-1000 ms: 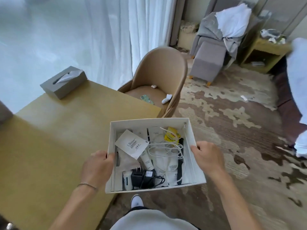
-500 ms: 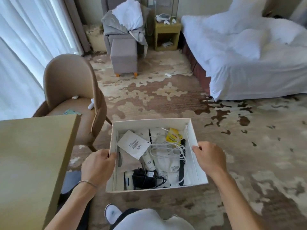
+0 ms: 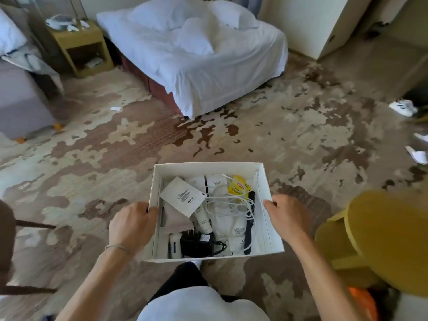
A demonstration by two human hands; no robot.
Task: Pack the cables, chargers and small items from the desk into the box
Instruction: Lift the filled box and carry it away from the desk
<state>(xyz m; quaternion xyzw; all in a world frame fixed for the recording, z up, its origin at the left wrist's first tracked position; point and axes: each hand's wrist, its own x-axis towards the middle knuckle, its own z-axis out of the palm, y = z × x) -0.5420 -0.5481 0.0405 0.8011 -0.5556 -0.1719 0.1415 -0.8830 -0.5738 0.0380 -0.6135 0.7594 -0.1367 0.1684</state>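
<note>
Both hands carry the white box (image 3: 209, 169) over open carpet (image 3: 289, 135): left hand (image 3: 133, 222) clamps its 9 o'clock wall, right hand (image 3: 288, 218) its 3 o'clock wall. White cable (image 3: 231, 201) and black charger (image 3: 196, 244) lie inside; bed (image 3: 196, 54) at 12.

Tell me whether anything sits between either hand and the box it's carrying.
Nothing visible does. The left hand grips the left wall of the box directly, and the right hand grips the right wall, fingers curled over the rim.
</note>
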